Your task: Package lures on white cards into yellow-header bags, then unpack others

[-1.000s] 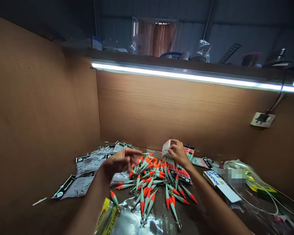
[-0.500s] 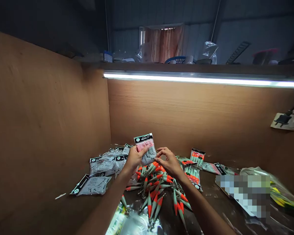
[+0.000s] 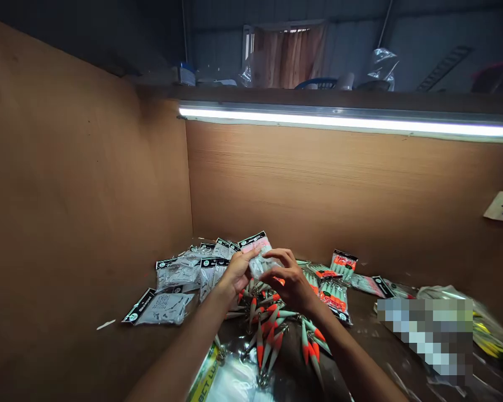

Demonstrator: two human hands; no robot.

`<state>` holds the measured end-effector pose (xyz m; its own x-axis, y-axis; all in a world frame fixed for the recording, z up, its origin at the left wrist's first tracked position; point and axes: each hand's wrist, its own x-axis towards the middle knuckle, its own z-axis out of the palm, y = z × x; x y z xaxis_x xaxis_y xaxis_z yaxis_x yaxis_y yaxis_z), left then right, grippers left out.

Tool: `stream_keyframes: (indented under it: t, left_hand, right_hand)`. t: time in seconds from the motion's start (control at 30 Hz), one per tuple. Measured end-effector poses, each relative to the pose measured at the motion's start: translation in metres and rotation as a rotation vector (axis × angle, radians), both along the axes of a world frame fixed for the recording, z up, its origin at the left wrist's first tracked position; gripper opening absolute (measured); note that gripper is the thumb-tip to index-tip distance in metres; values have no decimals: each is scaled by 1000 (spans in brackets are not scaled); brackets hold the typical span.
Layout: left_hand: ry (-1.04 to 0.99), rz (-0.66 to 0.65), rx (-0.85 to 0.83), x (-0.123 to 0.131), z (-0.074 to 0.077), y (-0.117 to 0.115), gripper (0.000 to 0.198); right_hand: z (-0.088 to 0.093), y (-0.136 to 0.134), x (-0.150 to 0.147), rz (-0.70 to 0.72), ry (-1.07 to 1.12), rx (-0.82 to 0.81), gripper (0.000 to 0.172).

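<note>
My left hand (image 3: 238, 272) grips a small clear plastic packet (image 3: 256, 262) with a black printed header, tilted above the pile. My right hand (image 3: 292, 281) is curled at the packet's lower right, with its thumb and fingertips on the plastic. Below the hands lies a pile of squid jigs (image 3: 270, 326), pale-bodied with orange ends and metal hooks. Left of my left hand are several similar packets (image 3: 165, 308) with black headers. Beyond my right hand lie clear packs filled with orange and pale jigs (image 3: 334, 295).
A clear bag with a yellow printed strip (image 3: 205, 379) lies at the front edge. To the right are a pixelated flat item (image 3: 427, 335) and a plastic bag with yellow contents (image 3: 486, 335). Wooden panels (image 3: 339, 184) enclose the left and back, under a lit tube (image 3: 339, 121).
My right fingers have closed in over the packet's lower part. Both hands and the packet sit slightly more to the right in view, and the camera has tilted down a little.
</note>
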<state>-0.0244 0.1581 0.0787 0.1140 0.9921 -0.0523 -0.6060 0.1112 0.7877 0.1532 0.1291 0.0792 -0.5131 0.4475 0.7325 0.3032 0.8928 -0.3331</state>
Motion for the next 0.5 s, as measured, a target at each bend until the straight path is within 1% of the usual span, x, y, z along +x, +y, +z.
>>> stream_keyframes:
  t: [0.1, 0.13, 0.17, 0.2, 0.23, 0.3, 0.33, 0.37, 0.43, 0.5]
  left_hand:
    - [-3, -54, -42, -6, -1, 3, 29]
    - [1, -46, -28, -7, -2, 4, 31]
    - [13, -9, 10, -8, -2, 5, 34]
    - [34, 50, 63, -8, -3, 6, 37]
    - [62, 118, 124, -7, -4, 6, 40]
    - [131, 233, 239, -2, -5, 5, 44]
    - [163, 255, 277, 1, -5, 4, 44]
    - [183, 243, 297, 6, -5, 2, 43]
    - [292, 200, 364, 15, -5, -4, 38]
    - [496, 181, 466, 21, -4, -9, 38]
  right_hand:
    - [10, -2, 12, 117, -56, -110, 10]
    - [14, 1, 19, 148, -71, -150, 10]
    - [17, 5, 26, 152, -57, -186, 14]
    - [19, 10, 33, 117, 1, -219, 22]
    - [19, 16, 40, 45, 104, -250, 30]
    - [18, 28, 47, -140, 358, -312, 43]
    - [16, 33, 47, -196, 453, -348, 47]
    - [15, 37, 44, -204, 500, -392, 50]
    - [15, 41, 33, -104, 470, -492, 52]
    - [20, 42, 21, -4, 426, -563, 46]
